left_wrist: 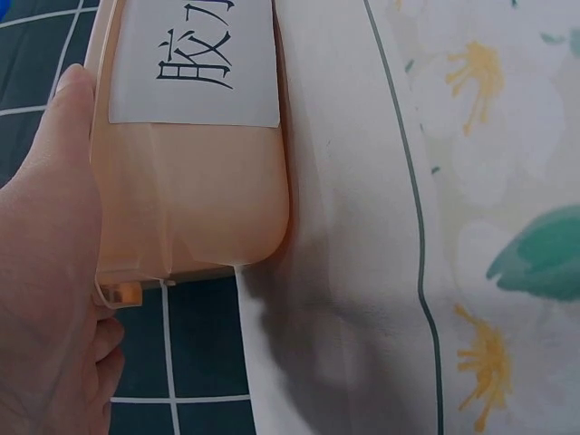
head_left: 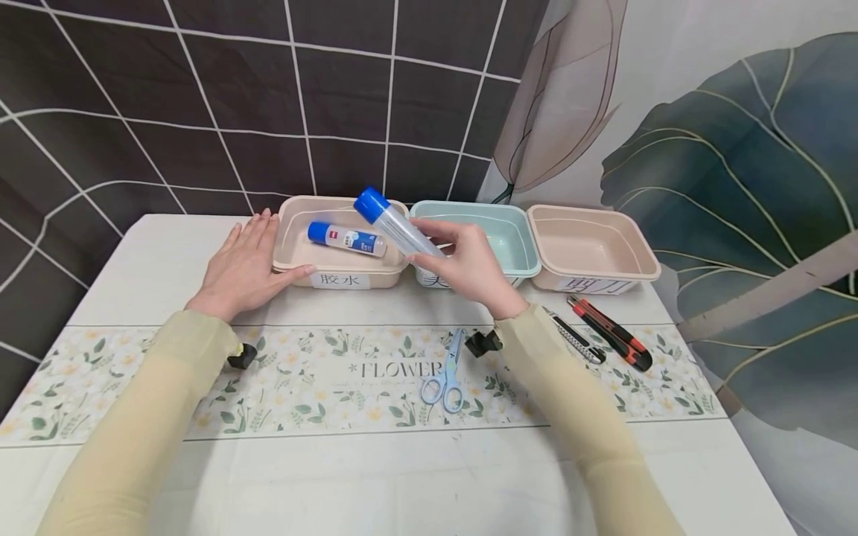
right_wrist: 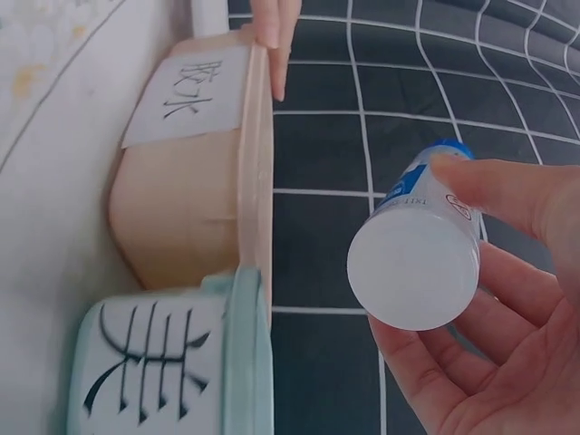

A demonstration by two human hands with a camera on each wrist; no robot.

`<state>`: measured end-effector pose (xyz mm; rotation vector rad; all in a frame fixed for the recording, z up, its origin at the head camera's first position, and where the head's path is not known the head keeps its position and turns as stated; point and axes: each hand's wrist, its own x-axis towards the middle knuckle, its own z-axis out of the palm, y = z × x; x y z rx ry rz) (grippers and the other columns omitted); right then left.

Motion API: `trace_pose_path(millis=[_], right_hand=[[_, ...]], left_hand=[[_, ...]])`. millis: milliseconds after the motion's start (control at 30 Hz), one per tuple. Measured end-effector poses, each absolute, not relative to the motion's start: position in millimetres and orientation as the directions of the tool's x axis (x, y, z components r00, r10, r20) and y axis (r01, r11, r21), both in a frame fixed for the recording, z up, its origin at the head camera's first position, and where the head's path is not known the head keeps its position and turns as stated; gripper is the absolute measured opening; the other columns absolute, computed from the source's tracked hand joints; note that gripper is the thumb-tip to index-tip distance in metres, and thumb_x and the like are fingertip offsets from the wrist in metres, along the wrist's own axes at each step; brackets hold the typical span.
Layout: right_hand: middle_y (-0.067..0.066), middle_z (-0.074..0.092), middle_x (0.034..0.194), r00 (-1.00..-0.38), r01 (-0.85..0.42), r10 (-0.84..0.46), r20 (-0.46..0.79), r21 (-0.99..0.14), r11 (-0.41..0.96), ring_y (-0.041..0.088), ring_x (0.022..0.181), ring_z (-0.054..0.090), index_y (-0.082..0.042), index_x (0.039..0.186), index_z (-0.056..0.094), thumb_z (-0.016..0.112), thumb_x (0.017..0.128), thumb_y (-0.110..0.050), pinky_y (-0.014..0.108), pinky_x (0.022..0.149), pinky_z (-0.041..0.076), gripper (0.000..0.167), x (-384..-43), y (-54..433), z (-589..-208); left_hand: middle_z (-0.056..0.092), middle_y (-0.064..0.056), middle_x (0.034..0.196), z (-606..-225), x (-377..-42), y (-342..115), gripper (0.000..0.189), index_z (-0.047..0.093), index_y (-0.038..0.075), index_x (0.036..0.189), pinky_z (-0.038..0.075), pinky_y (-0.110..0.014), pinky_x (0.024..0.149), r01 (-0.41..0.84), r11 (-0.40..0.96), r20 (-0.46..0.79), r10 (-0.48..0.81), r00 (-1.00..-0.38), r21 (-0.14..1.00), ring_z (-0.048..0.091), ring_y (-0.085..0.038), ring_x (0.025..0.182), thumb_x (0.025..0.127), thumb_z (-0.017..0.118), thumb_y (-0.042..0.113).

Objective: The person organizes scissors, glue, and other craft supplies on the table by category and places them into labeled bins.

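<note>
My right hand (head_left: 471, 262) holds a clear, blue-capped glue bottle (head_left: 402, 227) between thumb and fingers. It is tilted above the gap between the left pink bin and the mint bin, cap toward the upper left. In the right wrist view its round white base (right_wrist: 413, 270) faces the camera. A second glue bottle (head_left: 346, 239) lies inside the left pink bin (head_left: 295, 260). My left hand (head_left: 244, 268) rests against this bin's left end, fingers extended along the side and thumb on the front rim. The thumb (left_wrist: 68, 118) also shows in the left wrist view.
Right of the pink bin stand a mint bin (head_left: 516, 223) and another pink bin (head_left: 596, 249), with labels on their fronts. Blue scissors (head_left: 449, 376), a slim utility knife (head_left: 576, 336) and a red-black utility knife (head_left: 613, 335) lie on the floral tablecloth (head_left: 288, 387).
</note>
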<state>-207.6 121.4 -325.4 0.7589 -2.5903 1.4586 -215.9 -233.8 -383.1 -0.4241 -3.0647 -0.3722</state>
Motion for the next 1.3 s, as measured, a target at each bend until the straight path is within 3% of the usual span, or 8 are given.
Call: trace_pose_path(millis=[333,867,1300], right_hand=[[0.003,0.071,0.124,-0.866,-0.470,-0.390,0.313,-0.777,0.420,0.012,0.098,0.068,-0.010,0.133,0.069,0.081,0.089,-0.014,0.027,0.083,0.057,0.046,-226,98,-310],[0.004,0.071,0.122,-0.897,-0.375,-0.403,0.183,-0.797,0.473,0.017,0.097,0.066,-0.009,0.129,0.071,0.080,0.090,-0.011,0.026,0.084,0.056,0.041,-258,62,-313],[0.003,0.070,0.125,-0.878,-0.375,-0.478,0.040,-0.677,0.633,0.010,0.106,0.066,-0.009,0.128,0.072,0.082,0.088,-0.016,0.020,0.091,0.052,0.042,-284,27,-327]], left_hand=[[0.006,-0.028,0.165,-380,-215,-233,0.113,0.007,-0.009,0.159,-0.004,-0.048,0.123,0.272,0.935,0.062,0.265,-0.962,0.228,0.006,-0.040,0.153,0.094,0.044,0.076],[0.006,-0.028,0.165,-382,-216,-233,0.113,0.007,-0.009,0.159,-0.004,-0.048,0.123,0.269,0.936,0.056,0.263,-0.963,0.228,0.007,-0.040,0.153,0.094,0.043,0.077],[0.005,-0.027,0.166,-380,-216,-232,0.113,0.006,-0.009,0.159,-0.004,-0.049,0.123,0.267,0.937,0.038,0.266,-0.963,0.225,0.004,-0.039,0.153,0.094,0.041,0.076]])
